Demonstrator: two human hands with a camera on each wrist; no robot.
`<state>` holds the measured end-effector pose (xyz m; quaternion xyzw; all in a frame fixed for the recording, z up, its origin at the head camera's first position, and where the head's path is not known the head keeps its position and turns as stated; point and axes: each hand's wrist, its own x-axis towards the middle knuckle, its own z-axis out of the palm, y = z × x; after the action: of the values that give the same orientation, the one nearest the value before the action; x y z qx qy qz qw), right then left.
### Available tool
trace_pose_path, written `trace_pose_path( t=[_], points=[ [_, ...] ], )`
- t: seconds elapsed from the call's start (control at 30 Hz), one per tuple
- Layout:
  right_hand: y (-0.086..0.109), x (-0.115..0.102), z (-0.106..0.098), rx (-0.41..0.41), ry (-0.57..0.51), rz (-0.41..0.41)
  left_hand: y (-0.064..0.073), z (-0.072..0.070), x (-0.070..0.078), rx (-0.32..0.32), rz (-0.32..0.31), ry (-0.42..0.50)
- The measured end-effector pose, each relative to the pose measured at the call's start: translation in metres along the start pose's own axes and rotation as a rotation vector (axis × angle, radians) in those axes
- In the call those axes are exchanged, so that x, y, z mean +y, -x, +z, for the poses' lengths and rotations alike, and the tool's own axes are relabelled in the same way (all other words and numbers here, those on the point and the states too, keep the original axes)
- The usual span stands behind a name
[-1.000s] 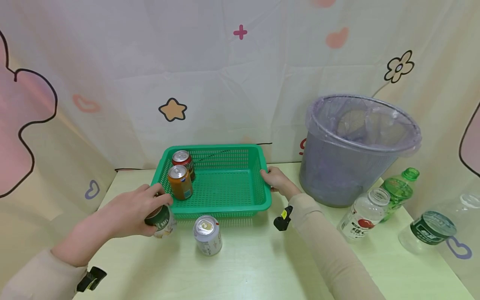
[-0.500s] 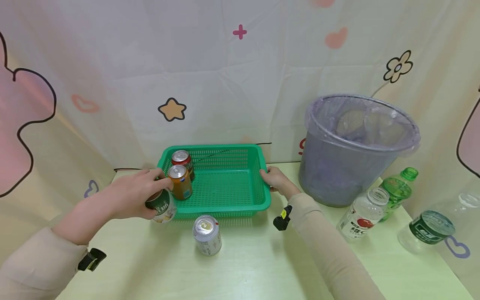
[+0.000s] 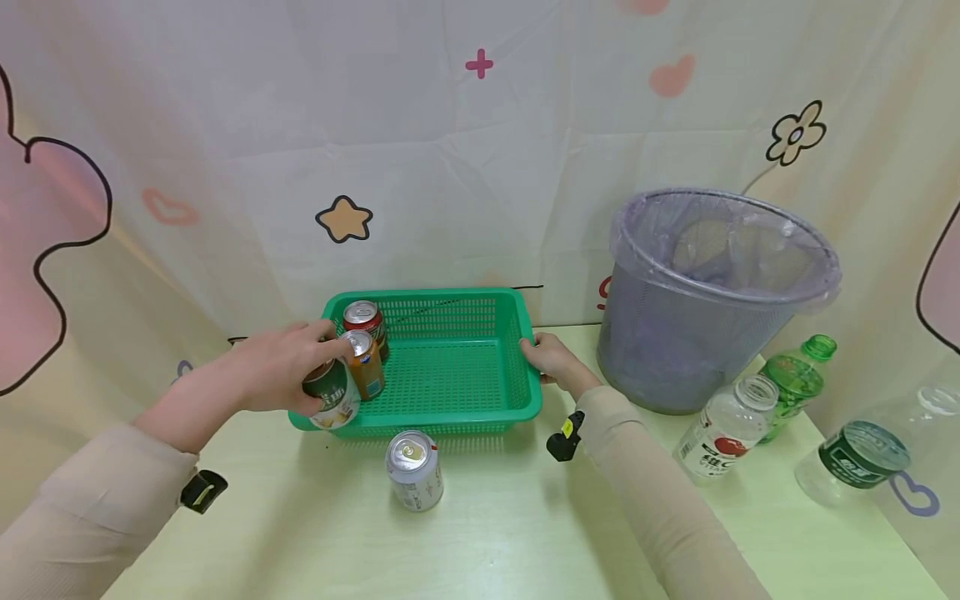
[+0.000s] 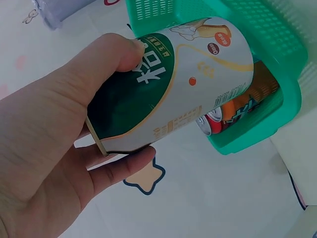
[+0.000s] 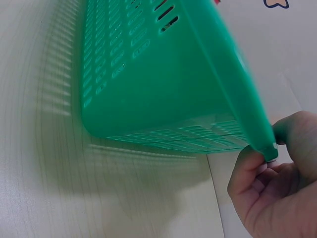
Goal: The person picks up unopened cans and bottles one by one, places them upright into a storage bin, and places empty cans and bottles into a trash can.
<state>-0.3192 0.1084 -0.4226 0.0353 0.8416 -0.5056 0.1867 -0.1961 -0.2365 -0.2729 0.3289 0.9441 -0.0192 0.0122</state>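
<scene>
My left hand (image 3: pixel 288 367) grips a green-and-white drink can (image 4: pixel 193 74) round its upper end, thumb on one side and fingers on the other. The can overlaps the front left corner of a green plastic basket (image 3: pixel 450 419) in the head view. Inside the basket's left end stand an orange can (image 3: pixel 369 375) and, behind it, a red can (image 3: pixel 363 314). My right hand (image 3: pixel 553 358) pinches the basket's right rim between thumb and fingers, as the right wrist view also shows. A silver-white can (image 3: pixel 416 471) stands upright on the table just in front of the basket.
A mesh bin (image 3: pixel 660 350) lined with a purple bag stands at the back right. Beside it are a clear bottle with a white label (image 3: pixel 723 442), a green bottle (image 3: pixel 795 379) and a clear bottle with a green label (image 3: pixel 862 454). A patterned curtain (image 3: pixel 420 150) hangs behind.
My left hand has lifted the green-and-white can up and to the right, from beside the basket to over its front left corner. My right hand stays on the rim.
</scene>
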Motion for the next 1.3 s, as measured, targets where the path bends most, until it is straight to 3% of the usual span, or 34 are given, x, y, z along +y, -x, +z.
trace_pose_path(
  t=[0.53,0.77,1.3],
  points=[
    [0.0,0.0,-0.001,-0.021,-0.017,0.003,-0.02,0.012,-0.017,-0.059,-0.051,0.016],
    [0.0,0.001,0.0,-0.01,-0.011,0.004,-0.028,0.02,-0.023,-0.053,-0.057,0.013],
    [-0.001,0.0,-0.001,-0.008,-0.007,0.008,-0.043,0.036,-0.028,-0.127,-0.075,-0.007]
  ],
)
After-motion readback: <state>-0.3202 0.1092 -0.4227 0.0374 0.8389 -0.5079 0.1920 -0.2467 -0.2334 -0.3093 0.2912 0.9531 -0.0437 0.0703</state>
